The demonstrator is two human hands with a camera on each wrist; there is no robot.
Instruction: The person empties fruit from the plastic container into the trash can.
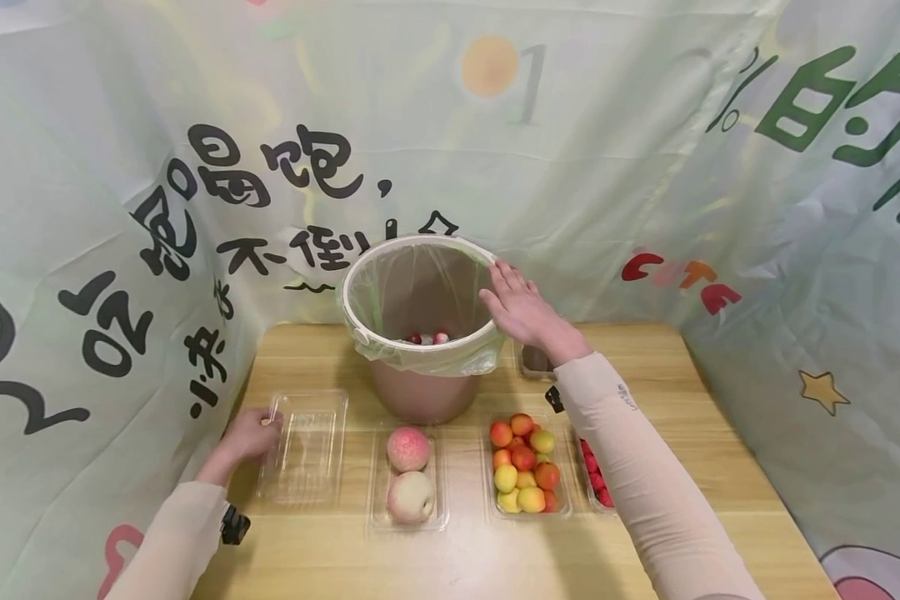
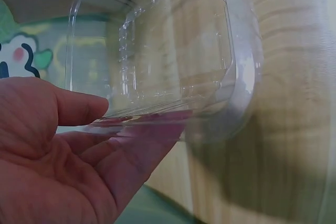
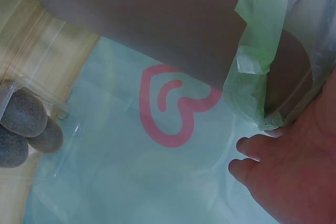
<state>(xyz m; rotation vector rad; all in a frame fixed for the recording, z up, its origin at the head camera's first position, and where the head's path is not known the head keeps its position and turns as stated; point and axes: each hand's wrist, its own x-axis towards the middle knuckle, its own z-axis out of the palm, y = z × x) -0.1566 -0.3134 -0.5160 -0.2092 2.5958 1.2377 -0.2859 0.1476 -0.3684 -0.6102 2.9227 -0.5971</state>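
My left hand [image 1: 252,433] pinches the near-left edge of a clear plastic container [image 2: 231,77], thumb inside and fingers beneath. Nothing lies in that container, which looks tilted in the left wrist view. My right hand [image 1: 521,304] rests with straight fingers on the right rim of a trash bin [image 1: 423,392]. A thin green bag [image 3: 260,35] lines the bin and folds over its rim. Deep inside lie small red and white items [image 1: 440,337], too small to identify.
Along the table [image 1: 487,567] stand clear boxes holding two peaches [image 1: 409,497], several red and yellow plum-like fruits [image 1: 523,458] and red berries [image 1: 598,483], partly behind my right arm. Brown kiwi-like fruits [image 3: 23,113] sit in a box behind. Printed cloth [image 1: 607,167] encloses the table.
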